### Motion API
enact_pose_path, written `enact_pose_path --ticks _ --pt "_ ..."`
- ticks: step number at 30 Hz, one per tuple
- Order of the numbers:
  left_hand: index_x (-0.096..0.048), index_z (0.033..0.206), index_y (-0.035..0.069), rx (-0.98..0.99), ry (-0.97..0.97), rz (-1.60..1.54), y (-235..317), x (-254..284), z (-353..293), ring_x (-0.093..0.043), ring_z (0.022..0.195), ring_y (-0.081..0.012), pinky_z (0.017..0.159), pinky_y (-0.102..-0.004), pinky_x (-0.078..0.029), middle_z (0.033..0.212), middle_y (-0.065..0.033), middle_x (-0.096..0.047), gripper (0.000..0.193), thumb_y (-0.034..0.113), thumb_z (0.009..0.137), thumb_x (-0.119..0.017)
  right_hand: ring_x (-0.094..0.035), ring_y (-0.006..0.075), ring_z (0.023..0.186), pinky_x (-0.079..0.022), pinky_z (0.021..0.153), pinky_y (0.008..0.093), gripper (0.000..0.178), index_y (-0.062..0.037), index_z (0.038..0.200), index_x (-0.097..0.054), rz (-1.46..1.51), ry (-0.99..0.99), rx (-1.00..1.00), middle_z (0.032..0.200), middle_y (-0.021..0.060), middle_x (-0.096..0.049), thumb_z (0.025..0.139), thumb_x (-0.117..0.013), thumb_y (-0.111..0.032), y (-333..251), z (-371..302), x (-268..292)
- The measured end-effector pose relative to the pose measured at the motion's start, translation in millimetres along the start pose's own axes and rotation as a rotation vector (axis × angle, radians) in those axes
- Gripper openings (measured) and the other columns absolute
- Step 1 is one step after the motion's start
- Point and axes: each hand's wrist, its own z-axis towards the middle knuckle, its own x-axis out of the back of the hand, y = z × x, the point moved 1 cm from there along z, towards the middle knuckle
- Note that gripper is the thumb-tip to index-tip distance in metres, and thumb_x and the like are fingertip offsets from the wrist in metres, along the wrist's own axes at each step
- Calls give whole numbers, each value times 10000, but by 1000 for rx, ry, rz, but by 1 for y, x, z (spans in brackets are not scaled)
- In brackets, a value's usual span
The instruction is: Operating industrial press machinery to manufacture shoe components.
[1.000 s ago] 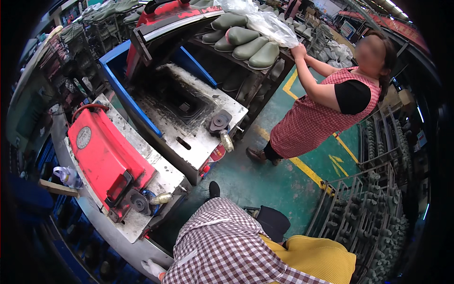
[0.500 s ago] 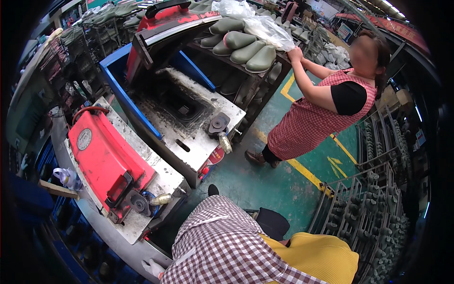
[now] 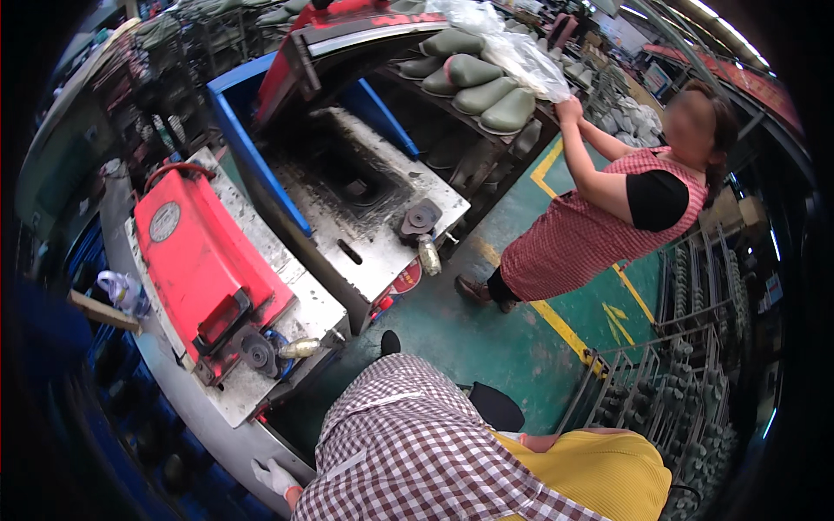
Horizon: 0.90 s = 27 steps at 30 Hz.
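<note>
My left hand (image 3: 273,477), in a white glove, rests low at the grey rim of the machine bench (image 3: 187,408), fingers apart and holding nothing. My right hand is out of sight; only a yellow sleeve (image 3: 599,469) and my checked apron (image 3: 408,443) show at the lower edge. On the bench in front of me stands a red machine housing (image 3: 204,260) with a small round wheel (image 3: 257,353) and a metal handle (image 3: 300,348).
A second press with a grimy steel table (image 3: 373,226) and blue side walls stands beyond. A co-worker in a red checked apron (image 3: 599,230) grips a clear plastic bag (image 3: 512,52) over a shelf of green shoe lasts (image 3: 486,91). Wire racks (image 3: 669,391) stand at right on the green floor.
The view has tilted slightly. The co-worker has stepped a little nearer the shelf, both hands still up at the plastic bag. My gloved hand now shows at the bench rim.
</note>
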Motion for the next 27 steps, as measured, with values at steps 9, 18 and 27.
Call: enact_pose_path --ticks 9,18,27 --pt "-401 1562 -28 51 -53 19 -28 20 -20 -385 1469 -386 1232 -437 -308 1591 -258 -397 690 201 936 -579 -676 345 841 -532 740 471 246 -52 1032 -714 -471 450 448 975 223 -714 926 -557 -210 -27 161 73" --pt "-402 1555 -26 45 -100 -9 10 28 -15 -376 1476 -368 1233 -423 -312 1597 -250 -376 691 202 921 -556 -665 326 1106 -525 987 404 269 -24 1195 -665 -144 744 1416 1148 146 -700 943 -623 -109 -335 -11 12" --pt "-516 1454 -66 -111 -80 122 -20 13 17 -444 1414 -386 1218 -450 -331 1499 -254 -492 561 150 940 -584 -643 388 1076 -524 933 476 381 -68 1224 -607 -631 325 1556 1131 190 -645 911 -697 -266 -420 -45 -90"
